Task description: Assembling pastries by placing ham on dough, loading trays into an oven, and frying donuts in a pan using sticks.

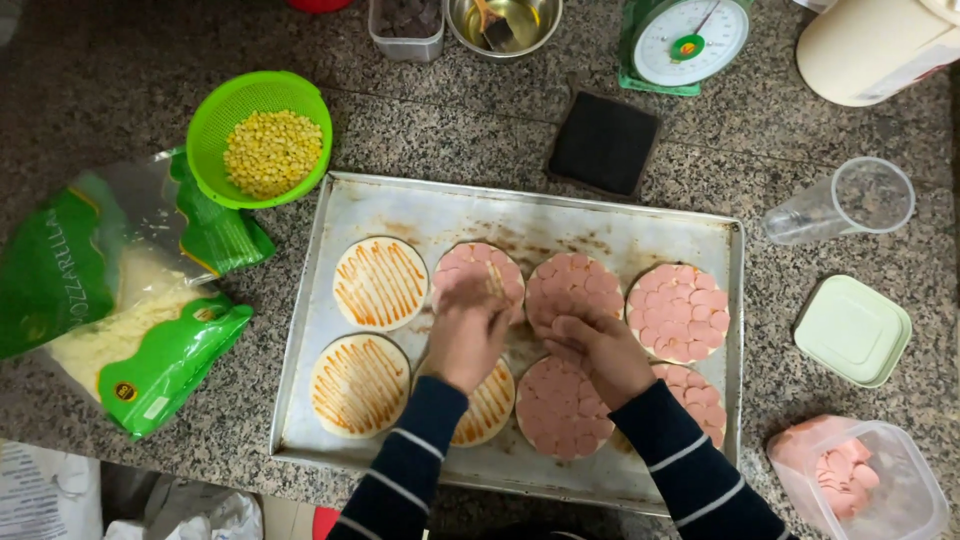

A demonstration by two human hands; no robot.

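Left hand: the left hand (pixel 466 335) hovers palm down at the centre of the frame, fingers curled loosely; whether it has a slice pinched beneath it I cannot tell, since the back of the hand hides the fingertips.
Right hand: the right hand (pixel 605 355) lies just right of it, fingers half closed and pointing left toward the other hand; nothing clearly shows in its grasp.
Base under the left hand: a small round dough base partly covered with pink sausage slices (pixel 482 272) sits just above the left hand, its lower part still showing orange sauce, so the hand is placed over the uncovered part.
Finished rounds: three round bases fully tiled with pink slices (pixel 678 312) fill the centre and right of the tray, and a fourth shows behind the right forearm.
Sauced rounds: two round bases with only orange sauce stripes (pixel 380 283) lie at the tray's left, and a third sits half hidden under the left wrist.
Tray: the scuffed rectangular metal baking tray (pixel 400 205) holds all the rounds in two rows.
Slice supply: a clear plastic tub of pink sausage slices (pixel 860 478) stands at lower right, near the right arm for easy reach; its pale green lid (pixel 852 330) rests above it.
Other toppings: a green plastic colander of yellow corn kernels (pixel 262 140) and an opened green bag of shredded white cheese (pixel 120 300) wait at the left.
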